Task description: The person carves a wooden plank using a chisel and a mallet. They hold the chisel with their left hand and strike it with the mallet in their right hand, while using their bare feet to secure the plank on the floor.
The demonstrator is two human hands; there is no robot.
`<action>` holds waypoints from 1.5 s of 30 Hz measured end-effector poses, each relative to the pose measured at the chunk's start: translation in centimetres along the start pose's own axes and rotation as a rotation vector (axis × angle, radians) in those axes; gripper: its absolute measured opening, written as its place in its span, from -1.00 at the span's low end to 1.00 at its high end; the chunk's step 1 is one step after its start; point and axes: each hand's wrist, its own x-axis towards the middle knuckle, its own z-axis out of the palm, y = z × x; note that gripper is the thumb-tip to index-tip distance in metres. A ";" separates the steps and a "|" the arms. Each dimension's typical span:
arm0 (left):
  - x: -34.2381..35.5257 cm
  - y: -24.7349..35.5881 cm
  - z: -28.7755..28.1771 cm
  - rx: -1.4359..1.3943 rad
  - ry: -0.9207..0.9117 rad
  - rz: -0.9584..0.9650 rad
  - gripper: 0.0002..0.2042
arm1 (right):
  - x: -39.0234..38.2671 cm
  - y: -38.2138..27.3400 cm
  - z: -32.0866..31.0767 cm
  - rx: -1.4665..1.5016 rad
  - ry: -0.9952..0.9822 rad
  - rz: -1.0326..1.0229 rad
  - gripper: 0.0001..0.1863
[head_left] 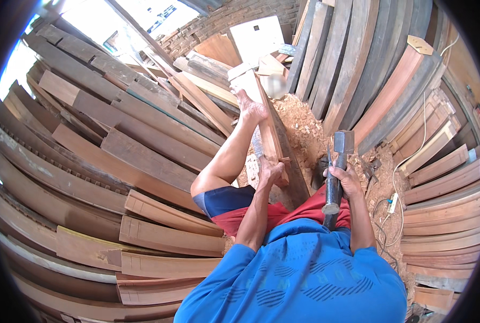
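My left hand [271,173] is closed on a long reddish wooden piece [270,134], which lies along a darker plank [296,185]. My bare left foot [250,109] rests on that piece near its far end. Pale chips lie beside it. My right hand [345,180] grips a dark hammer-like tool [344,141] with a squared metal head, together with what looks like a narrow chisel; exactly how these tools overlap is hard to make out.
Stacked boards [105,177] fill the left side; upright planks [331,64] and shorter pieces [441,215] line the right. Wood shavings [299,118] cover the floor ahead. A white cord with a power strip [393,203] lies at my right. A white panel [256,37] leans at the back.
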 end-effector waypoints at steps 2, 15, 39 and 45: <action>-0.6 1.7 0.9 0.027 0.038 0.027 -0.09 | -1.1 -1.1 0.2 -0.014 0.038 -0.042 -0.62; 0.1 -0.5 0.5 0.094 -0.262 0.157 -0.44 | -0.4 -1.3 -0.1 -0.142 0.057 -0.021 -0.64; -11.6 6.2 -1.2 0.157 -0.095 0.873 -0.21 | 5.3 2.5 1.2 -0.105 -0.033 0.197 -0.71; -10.9 11.1 -0.3 -0.016 -0.196 1.255 -0.55 | 5.5 3.8 1.8 -0.034 -0.107 0.071 -0.59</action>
